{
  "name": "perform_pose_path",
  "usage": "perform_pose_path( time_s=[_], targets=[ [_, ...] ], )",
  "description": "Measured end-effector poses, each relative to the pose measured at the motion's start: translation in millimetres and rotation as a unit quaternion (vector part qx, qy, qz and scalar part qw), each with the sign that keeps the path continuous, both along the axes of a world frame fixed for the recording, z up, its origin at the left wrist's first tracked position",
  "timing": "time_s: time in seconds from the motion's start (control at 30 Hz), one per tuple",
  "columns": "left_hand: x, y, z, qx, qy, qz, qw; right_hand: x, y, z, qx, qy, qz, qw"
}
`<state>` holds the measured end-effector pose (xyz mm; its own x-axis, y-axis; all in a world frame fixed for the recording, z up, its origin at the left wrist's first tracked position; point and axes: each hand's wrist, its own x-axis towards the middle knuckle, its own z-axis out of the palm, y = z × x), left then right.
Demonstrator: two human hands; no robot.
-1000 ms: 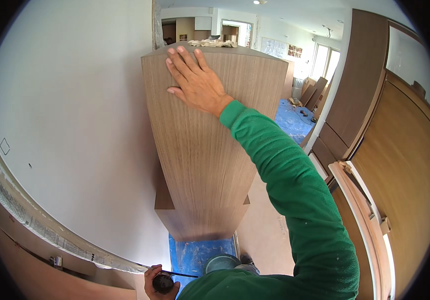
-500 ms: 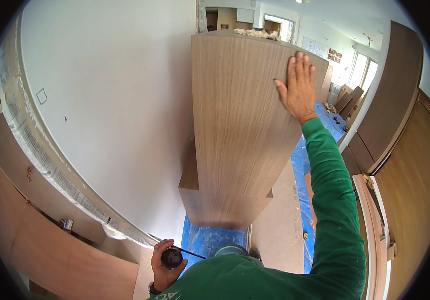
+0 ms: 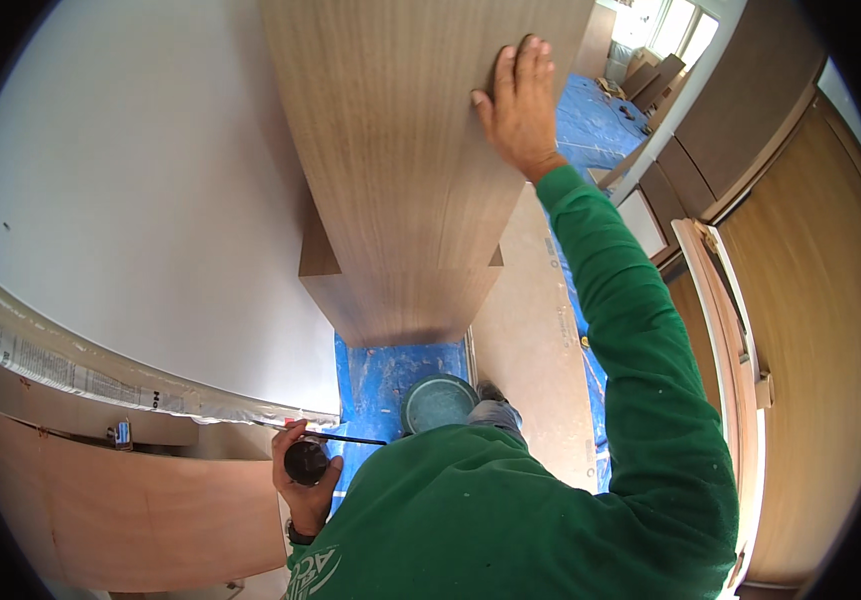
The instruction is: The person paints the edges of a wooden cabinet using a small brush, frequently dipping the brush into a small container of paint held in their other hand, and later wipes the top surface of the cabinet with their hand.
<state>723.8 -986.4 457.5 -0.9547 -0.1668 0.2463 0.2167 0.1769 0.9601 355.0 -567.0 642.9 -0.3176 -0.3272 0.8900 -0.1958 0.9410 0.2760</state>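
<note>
A tall wood-grain cabinet panel (image 3: 400,130) stands in front of me, against the white wall. My right hand (image 3: 522,105) lies flat on its face near the right edge, fingers stretched out, holding nothing. Low at the left, my left hand (image 3: 302,490) is closed around a round black object (image 3: 306,462); its exact kind does not show. A thin dark rod (image 3: 355,438) passes beside the fingers of that hand. Whether the hand also grips the rod, I cannot tell. The panel's top lies outside the view.
Blue sheeting (image 3: 375,372) covers floor below the panel, with a round greenish bucket (image 3: 438,402) on it. Tan floor board (image 3: 540,330) runs along the right. A white wall (image 3: 170,200) with a taped edge (image 3: 70,375) stands left. Wooden cabinets (image 3: 800,320) line the right.
The view has tilted down, so the panel's top has left it and more of the bucket shows. My right hand stays flat on the panel; my left still holds the round black object.
</note>
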Motion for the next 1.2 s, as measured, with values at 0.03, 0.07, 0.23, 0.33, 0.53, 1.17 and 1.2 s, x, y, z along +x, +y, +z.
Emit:
perform_pose_path(
  time_s=[0.03,0.07,0.23,0.33,0.53,1.17,1.2],
  targets=[
    [1.7,0.2,2.5,-0.024,0.000,0.007,1.000,2.7,-1.9,-14.6,-0.001,-0.017,0.017,1.000],
    [0.7,1.9,5.1,-0.019,-0.002,0.011,1.000,6.2,1.2,-24.4,0.000,-0.029,0.030,0.999],
    [7.7,23.4,20.3,0.005,-0.022,0.070,0.997,14.1,6.5,-95.7,0.020,-0.095,0.048,0.994],
    [9.2,53.4,23.8,0.050,-0.029,0.101,0.993,20.1,13.1,-147.0,0.063,-0.122,0.046,0.990],
    [2.6,126.2,26.0,0.049,-0.061,0.111,0.991,106.7,19.7,-260.0,0.002,-0.419,0.169,0.892],
    [-57.6,207.8,-22.7,-0.050,-0.176,-0.034,0.983,371.2,143.2,-582.2,-0.430,-0.719,-0.039,0.544],
    [-65.8,194.7,-33.3,-0.074,-0.181,-0.055,0.979,379.2,140.8,-598.9,-0.461,-0.688,-0.064,0.557]
  ],
)
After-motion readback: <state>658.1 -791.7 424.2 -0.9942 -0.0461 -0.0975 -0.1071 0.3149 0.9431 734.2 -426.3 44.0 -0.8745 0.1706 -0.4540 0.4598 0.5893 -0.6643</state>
